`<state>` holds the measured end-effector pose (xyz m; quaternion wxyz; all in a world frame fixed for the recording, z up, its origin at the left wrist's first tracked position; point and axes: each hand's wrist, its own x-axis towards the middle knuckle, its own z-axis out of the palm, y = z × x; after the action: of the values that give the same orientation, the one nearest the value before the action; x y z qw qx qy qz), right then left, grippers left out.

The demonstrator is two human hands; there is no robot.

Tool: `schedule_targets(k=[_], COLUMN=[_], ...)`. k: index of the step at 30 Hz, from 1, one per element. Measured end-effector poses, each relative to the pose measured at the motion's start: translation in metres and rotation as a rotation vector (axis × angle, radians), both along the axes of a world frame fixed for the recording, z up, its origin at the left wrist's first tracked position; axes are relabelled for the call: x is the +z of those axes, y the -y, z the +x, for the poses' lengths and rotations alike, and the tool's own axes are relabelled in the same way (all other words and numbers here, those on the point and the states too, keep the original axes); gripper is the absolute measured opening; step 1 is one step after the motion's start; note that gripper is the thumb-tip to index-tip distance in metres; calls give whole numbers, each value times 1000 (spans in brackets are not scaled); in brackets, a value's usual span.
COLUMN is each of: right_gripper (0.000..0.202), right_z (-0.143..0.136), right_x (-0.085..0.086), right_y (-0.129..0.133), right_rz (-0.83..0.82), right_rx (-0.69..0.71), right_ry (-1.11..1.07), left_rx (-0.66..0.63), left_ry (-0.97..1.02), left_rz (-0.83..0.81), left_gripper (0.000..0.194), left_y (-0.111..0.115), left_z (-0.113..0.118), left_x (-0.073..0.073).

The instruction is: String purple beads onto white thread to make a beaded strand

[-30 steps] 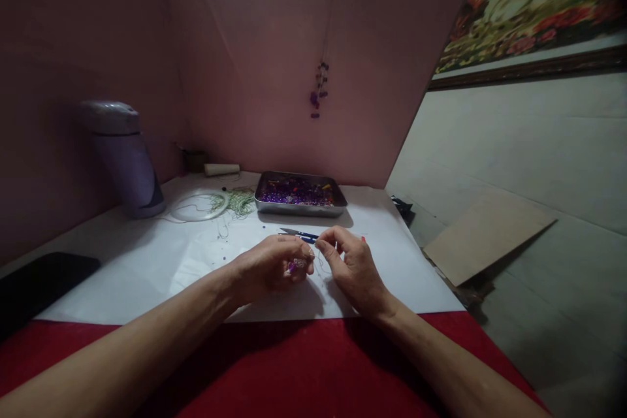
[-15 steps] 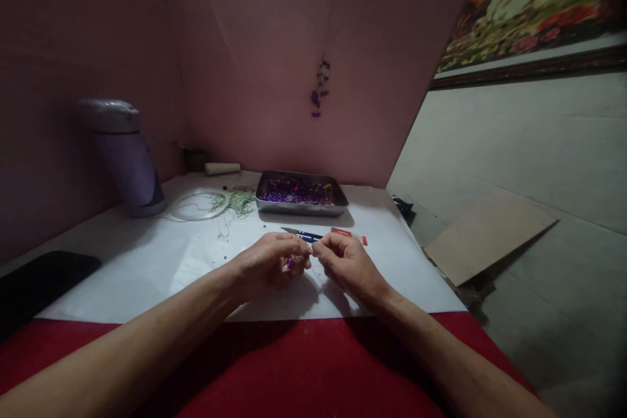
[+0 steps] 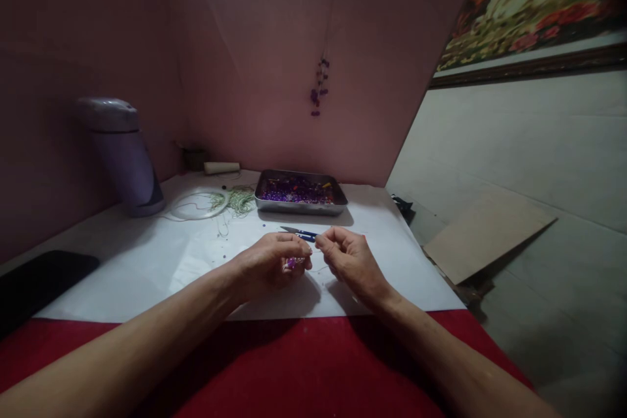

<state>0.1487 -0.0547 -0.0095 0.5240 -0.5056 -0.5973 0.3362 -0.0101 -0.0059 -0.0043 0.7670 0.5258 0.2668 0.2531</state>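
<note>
My left hand (image 3: 274, 264) is closed around a small bunch of purple and clear beads (image 3: 294, 262), which shows at its fingertips. My right hand (image 3: 350, 264) is close beside it, thumb and forefinger pinched together; what they pinch is too fine to make out. A thin thread (image 3: 321, 269) shows between the two hands. Just beyond the fingers lie blue thread snips (image 3: 300, 233), partly covered by my right hand. Farther back stands a metal tray (image 3: 301, 208) of mostly purple beads.
Tangled green thread (image 3: 240, 201) and a clear ring-shaped coil (image 3: 198, 204) lie left of the tray. Behind them is a pale roll (image 3: 222, 168). A purple flask (image 3: 128, 160) stands at the left, a black object (image 3: 49, 281) nearer. Strung beads (image 3: 321, 88) hang on the pink panel.
My right hand has shifted slightly right, away from my left fingertips, and now covers the red item beyond it. My left hand stays almost in place with the beads.
</note>
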Motion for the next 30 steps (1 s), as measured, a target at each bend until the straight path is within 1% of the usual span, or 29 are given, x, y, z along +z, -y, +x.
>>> schedule_targets(k=[3, 9, 14, 20, 26, 30], right_gripper=[26, 26, 26, 25, 20, 17], right_z=[1, 1, 0, 2, 5, 9], right_x=[0, -1, -3, -5, 3, 6], right_y=[0, 0, 0, -1, 1, -1], right_rz=[16, 35, 50, 69, 138, 281], right_rx=[-7, -11, -9, -17, -110, -181], right_ry=[29, 55, 53, 94, 286, 443], left_rx=[2, 39, 56, 76, 48, 39], left_ry=[0, 5, -50, -73, -50, -41], left_rz=[-10, -27, -6, -7, -25, -25], left_gripper=[10, 16, 21, 17, 16, 14], left_y=[0, 3, 4, 4, 7, 6], left_z=[0, 2, 3, 3, 2, 2], left_x=[0, 3, 5, 8, 11, 10])
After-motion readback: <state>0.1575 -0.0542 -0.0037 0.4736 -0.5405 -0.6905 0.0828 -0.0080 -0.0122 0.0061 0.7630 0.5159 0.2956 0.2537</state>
